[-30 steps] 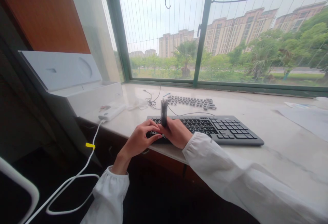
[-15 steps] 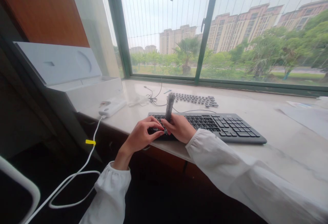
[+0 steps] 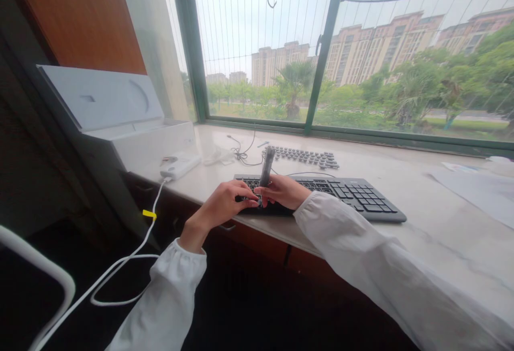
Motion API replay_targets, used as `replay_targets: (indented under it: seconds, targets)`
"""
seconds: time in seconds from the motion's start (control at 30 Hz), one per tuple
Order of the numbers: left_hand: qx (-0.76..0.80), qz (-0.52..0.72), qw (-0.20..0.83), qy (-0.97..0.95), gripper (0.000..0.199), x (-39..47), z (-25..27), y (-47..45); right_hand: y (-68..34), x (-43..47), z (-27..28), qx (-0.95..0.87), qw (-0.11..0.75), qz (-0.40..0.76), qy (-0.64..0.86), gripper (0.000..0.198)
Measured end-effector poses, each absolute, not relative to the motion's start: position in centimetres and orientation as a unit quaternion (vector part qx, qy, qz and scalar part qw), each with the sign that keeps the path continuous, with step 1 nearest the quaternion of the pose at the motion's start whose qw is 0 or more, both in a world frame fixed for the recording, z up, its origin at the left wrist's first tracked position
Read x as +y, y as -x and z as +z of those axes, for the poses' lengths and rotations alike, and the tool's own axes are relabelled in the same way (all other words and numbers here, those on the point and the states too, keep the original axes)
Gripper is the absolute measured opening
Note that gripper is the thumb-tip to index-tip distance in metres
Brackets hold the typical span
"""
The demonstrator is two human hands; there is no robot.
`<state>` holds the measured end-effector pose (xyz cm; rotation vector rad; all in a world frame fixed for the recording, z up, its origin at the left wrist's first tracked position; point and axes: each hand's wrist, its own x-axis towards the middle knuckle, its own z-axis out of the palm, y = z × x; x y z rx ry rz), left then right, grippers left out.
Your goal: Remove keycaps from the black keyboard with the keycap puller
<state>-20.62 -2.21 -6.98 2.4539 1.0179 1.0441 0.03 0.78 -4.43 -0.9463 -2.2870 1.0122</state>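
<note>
A black keyboard [image 3: 371, 200] lies at the front edge of the counter, with many keycaps off its left and middle part. My right hand [image 3: 283, 191] is closed around a dark grey, stick-like tool [image 3: 266, 166], held nearly upright over the keyboard's left half. My left hand [image 3: 227, 201] is beside the tool's lower end, thumb and fingers pinched together. At its fingertips is a small dark piece [image 3: 259, 202], too small to name. Behind the keyboard, loose keycaps [image 3: 305, 155] lie in rows on the counter.
A coiled black cable [image 3: 241, 155] and a clear plastic bag [image 3: 214, 155] lie left of the keycaps. Farther left are a white power strip [image 3: 180, 166] and an open white box [image 3: 155, 142]. Papers [image 3: 477, 190] rest at right. The window [image 3: 261, 29] stands behind the counter.
The view has shifted slightly, and the keyboard's right end appears farther left. Both hands keep nearly the same pose around the tool.
</note>
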Motion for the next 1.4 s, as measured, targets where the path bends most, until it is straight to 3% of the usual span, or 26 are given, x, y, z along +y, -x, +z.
replay_targets:
  seconds: [0.2, 0.4, 0.73, 1.0, 1.4]
  targets:
    - [0.364, 0.366, 0.048, -0.855, 0.012, -3.6, -7.3, 19.7, -0.8, 2.2, -5.2, -0.821, 0.254, 0.421, 0.289, 0.043]
    - [0.376, 0.374, 0.023, -0.848, 0.011, -4.0, -7.6, 19.3, -1.2, 3.3, -6.3, -0.797, 0.272, 0.456, 0.289, 0.041]
    - [0.391, 0.379, 0.016, -0.839, 0.010, -4.1, -7.8, 19.1, -1.0, 2.0, -5.5, -0.833, 0.277, 0.358, 0.317, 0.030]
    - [0.397, 0.386, 0.024, -0.832, 0.009, -4.0, -7.9, 19.1, -0.6, 0.3, -4.3, -0.879, 0.256, 0.202, 0.347, 0.028]
    - [0.398, 0.395, 0.043, -0.827, 0.009, -3.9, -7.9, 19.3, -0.3, 0.7, -4.7, -0.869, 0.258, 0.228, 0.356, 0.025]
